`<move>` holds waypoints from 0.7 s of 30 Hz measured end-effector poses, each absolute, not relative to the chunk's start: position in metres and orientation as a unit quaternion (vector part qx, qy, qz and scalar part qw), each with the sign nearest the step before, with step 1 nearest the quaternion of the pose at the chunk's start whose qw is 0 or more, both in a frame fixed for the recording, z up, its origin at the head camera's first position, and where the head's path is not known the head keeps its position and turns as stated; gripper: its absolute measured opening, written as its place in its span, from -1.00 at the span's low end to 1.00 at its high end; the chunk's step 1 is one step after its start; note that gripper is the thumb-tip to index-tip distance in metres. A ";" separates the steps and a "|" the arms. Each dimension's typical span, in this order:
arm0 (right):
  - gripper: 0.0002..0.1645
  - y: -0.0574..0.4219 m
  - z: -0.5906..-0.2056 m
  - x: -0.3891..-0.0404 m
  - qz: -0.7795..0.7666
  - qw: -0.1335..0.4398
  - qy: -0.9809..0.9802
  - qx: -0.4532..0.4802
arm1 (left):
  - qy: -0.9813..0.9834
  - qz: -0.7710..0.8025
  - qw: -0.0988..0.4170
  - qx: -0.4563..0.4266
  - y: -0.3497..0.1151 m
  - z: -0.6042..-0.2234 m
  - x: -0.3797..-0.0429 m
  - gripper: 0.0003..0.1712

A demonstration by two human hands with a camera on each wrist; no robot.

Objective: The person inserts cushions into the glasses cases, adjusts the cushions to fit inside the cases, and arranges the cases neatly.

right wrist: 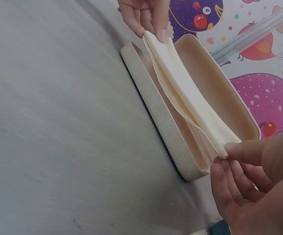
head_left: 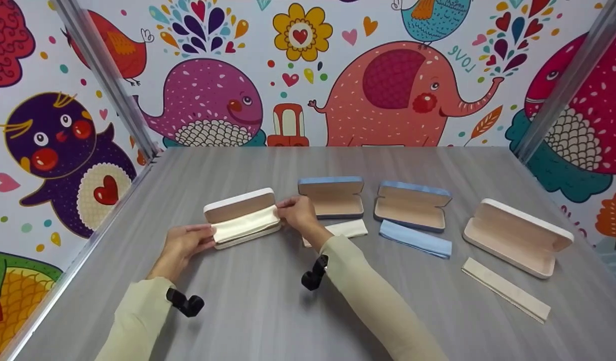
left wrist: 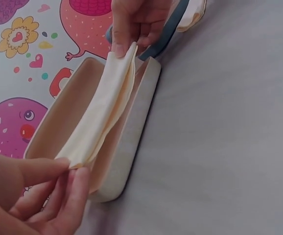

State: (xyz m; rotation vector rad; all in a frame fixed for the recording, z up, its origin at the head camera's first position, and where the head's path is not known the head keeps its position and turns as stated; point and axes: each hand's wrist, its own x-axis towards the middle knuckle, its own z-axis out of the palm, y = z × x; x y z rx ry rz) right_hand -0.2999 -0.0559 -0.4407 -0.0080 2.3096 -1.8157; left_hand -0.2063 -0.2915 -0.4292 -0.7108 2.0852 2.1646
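A folded cream cloth [head_left: 245, 224] is stretched lengthwise over an open white glasses case [head_left: 240, 200] at the left of the table. My left hand [head_left: 187, 241] pinches the cloth's left end between thumb and fingers. At the other end, my right hand [head_left: 298, 213] pinches it the same way. In the left wrist view the cloth [left wrist: 102, 105] hangs over the lower half of the case [left wrist: 136, 122], its folded layers parting along one edge. From the right wrist the case's raised lid [right wrist: 210, 78] shows behind the cloth [right wrist: 185, 93].
Two open blue glasses cases [head_left: 338, 198], [head_left: 413, 205] stand right of my right hand. A white cloth [head_left: 350, 228], partly behind my right wrist, and a blue cloth [head_left: 415, 239] lie before them. Farther right are another open white case [head_left: 513, 240] and a beige cloth [head_left: 505, 289].
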 end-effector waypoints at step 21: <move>-0.95 -0.065 -0.447 -0.300 -0.561 0.056 0.826 -0.012 | 0.680 0.690 0.009 -0.249 -0.295 -0.436 -0.211 -0.80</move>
